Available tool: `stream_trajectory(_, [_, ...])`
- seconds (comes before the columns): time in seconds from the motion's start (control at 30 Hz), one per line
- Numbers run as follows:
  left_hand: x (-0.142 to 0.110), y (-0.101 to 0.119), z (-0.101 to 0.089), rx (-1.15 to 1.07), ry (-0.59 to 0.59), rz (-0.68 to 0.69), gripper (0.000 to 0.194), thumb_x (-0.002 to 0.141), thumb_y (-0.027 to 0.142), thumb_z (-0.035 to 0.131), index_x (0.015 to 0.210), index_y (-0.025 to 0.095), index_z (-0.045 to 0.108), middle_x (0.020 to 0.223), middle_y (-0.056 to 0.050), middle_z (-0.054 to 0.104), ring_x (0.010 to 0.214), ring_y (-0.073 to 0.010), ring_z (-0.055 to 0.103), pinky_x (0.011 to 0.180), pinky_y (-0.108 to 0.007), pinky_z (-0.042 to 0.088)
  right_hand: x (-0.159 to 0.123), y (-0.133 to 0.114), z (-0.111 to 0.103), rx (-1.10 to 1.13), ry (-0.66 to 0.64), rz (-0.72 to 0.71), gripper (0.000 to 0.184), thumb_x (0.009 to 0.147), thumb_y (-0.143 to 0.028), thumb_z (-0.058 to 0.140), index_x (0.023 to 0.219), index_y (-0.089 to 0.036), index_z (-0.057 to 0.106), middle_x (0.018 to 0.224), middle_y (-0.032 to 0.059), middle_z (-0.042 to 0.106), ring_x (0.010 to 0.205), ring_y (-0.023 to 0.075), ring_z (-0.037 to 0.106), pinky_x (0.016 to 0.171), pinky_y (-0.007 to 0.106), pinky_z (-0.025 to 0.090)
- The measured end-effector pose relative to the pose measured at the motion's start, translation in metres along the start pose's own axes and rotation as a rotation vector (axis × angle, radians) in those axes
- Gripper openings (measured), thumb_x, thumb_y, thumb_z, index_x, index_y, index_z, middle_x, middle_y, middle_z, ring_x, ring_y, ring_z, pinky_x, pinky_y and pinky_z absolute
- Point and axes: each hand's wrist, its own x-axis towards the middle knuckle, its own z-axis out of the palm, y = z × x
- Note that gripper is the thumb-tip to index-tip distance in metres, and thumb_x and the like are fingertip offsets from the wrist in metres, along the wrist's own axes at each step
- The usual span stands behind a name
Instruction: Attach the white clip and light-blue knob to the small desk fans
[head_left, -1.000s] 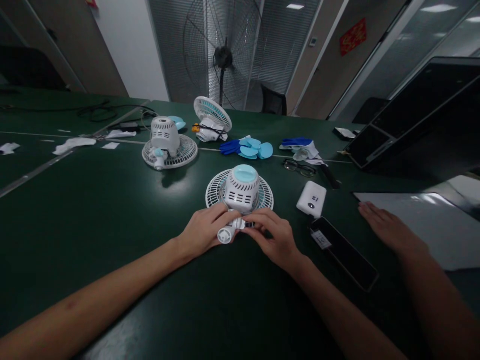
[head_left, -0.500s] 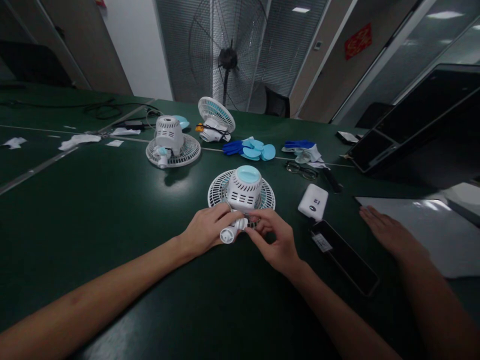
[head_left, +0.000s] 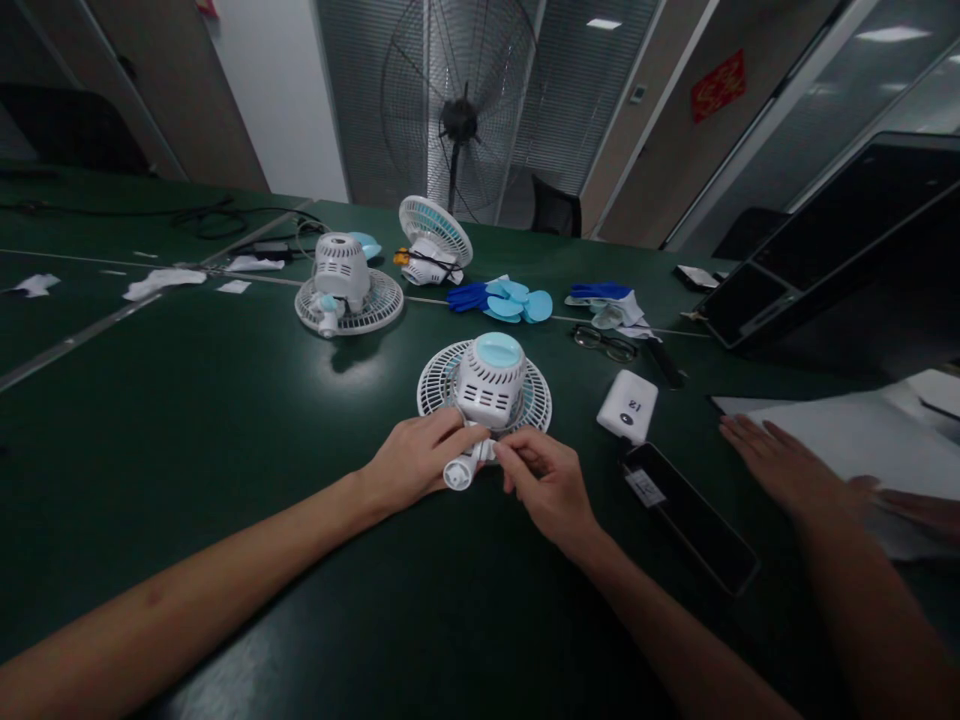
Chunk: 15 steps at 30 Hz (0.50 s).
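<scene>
A small white fan [head_left: 491, 388] with a light blue cap lies grille-down on the dark green table in front of me. Its white stem [head_left: 459, 471] points toward me. Around the base of that stem my left hand [head_left: 411, 458] is closed, steadying the fan. The thumb and fingers of my right hand [head_left: 553, 492] pinch a small white knob [head_left: 487, 450] at the stem's side. The fingers partly hide the knob and the near grille.
Beyond are two more fans [head_left: 341, 270] [head_left: 435, 245], light blue fan blades [head_left: 517, 300], blue gloves [head_left: 469, 296] and eyeglasses [head_left: 604, 342]. To the right lie a white power bank [head_left: 628, 405], a phone [head_left: 690, 515] and a co-worker's hands [head_left: 787, 470] on white paper [head_left: 847, 430].
My right fingers have turned slightly around the knob, while my left hand keeps its place. At the right, a co-worker's second hand has appeared and white paper covers the board.
</scene>
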Motion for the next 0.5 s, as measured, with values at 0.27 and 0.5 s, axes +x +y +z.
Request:
stream_trajectory(0.27, [-0.007,-0.005,0.007,-0.057,-0.018,-0.042,0.032,0.105,0.041,0.054,0.127,0.019,0.058,0.1,-0.006,0.059,0.08,-0.0181,0.06,0.064,-0.027,0.051,0.003,0.005,-0.015,-0.248,-0.053,-0.398,0.027,0.099,-0.018,0.066,0.125,-0.025,0.065,0.115,0.0057,0.069,0.076,0.0125,0.066,0.062,0.026,0.054])
stream_trajectory(0.5, [-0.004,-0.002,0.004,-0.019,-0.032,-0.029,0.031,0.107,0.04,0.051,0.127,0.017,0.058,0.098,-0.006,0.059,0.078,-0.0176,0.059,0.062,-0.026,0.051,0.005,0.003,-0.009,-0.24,0.028,-0.346,0.006,0.1,-0.022,0.068,0.106,-0.023,0.069,0.1,0.0035,0.07,0.086,0.0161,0.067,0.07,0.028,0.054])
